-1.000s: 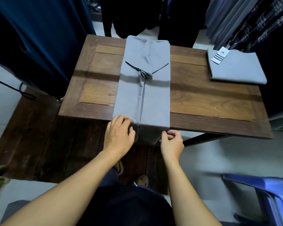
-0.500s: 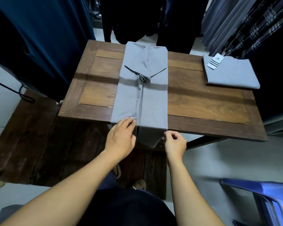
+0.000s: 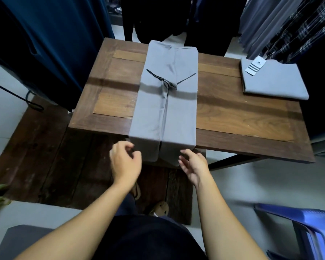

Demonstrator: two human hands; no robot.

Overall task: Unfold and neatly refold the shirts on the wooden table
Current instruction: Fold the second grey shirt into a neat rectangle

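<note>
Wooden table [image 3: 233, 117]: one, dark-framed with lighter inset panels, bearing two grey shirts well apart from each other. Grey collared shirt [image 3: 163, 113]: one, laid lengthwise down the middle of the table, both sides already folded inward so that they met along a central seam, forming a long narrow strip; the collar end was placed at the far edge, and the hem end was draped over the near edge and hung below it. This item was judged partly refolded: the lengthwise folds had been made, while the crosswise folds that would bring the hanging hem up toward the collar were not yet made. Folded grey shirt [image 3: 278, 83]: one, set at the far right corner of the table as a flat, squared packet, judged finished. Left hand [image 3: 125, 162]: held just beside the left edge of the hanging hem, fingers loosely curled and nothing gripped; contact with the cloth could not be determined. Right hand [image 3: 193, 166]: held at the lower right corner of the hanging hem, fingers relaxed and slightly spread, fingertips at the fabric edge, nothing pinched. Striped white tag [image 3: 255, 67]: one, lying on the far left corner of the folded shirt.
</note>
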